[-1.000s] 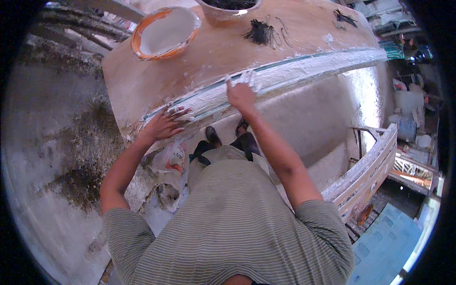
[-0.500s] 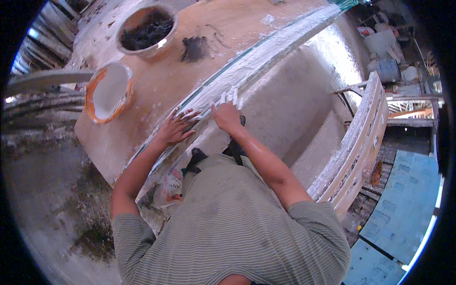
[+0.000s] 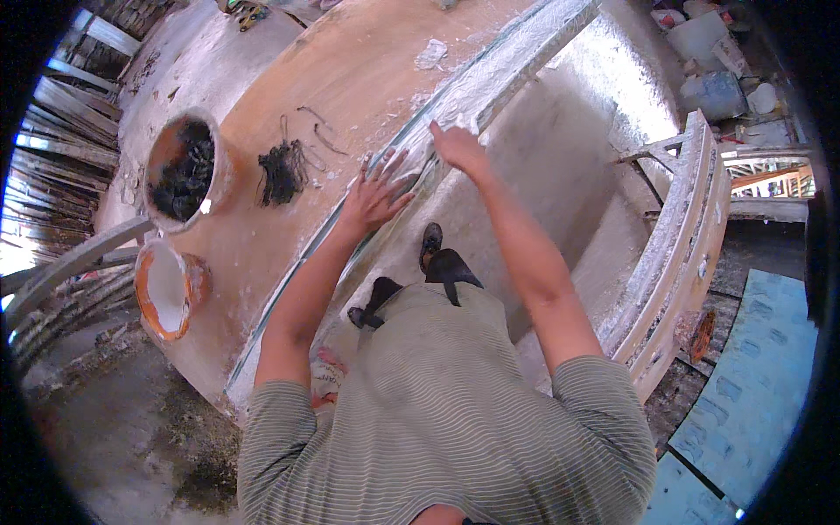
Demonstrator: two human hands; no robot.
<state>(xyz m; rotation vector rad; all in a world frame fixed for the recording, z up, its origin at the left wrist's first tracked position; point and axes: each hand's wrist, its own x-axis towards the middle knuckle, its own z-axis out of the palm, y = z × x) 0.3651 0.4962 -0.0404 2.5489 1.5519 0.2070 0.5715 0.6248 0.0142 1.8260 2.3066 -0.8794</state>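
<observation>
Head view: left hand and right hand spread flat, grip released, on white edge strip.

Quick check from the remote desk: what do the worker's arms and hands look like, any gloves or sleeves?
No gloves: the left hand and right hand are bare, both dusted with white plaster-like residue. Both forearms are bare too. Short sleeves of a grey-green shirt with fine horizontal stripes end above the elbows. No watch, bands or rings show.

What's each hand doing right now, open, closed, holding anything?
Left hand: open, fingers spread, palm flat on the white plaster strip along the table edge; holds nothing.
Right hand: open, pressing on the same strip; holds nothing.
</observation>
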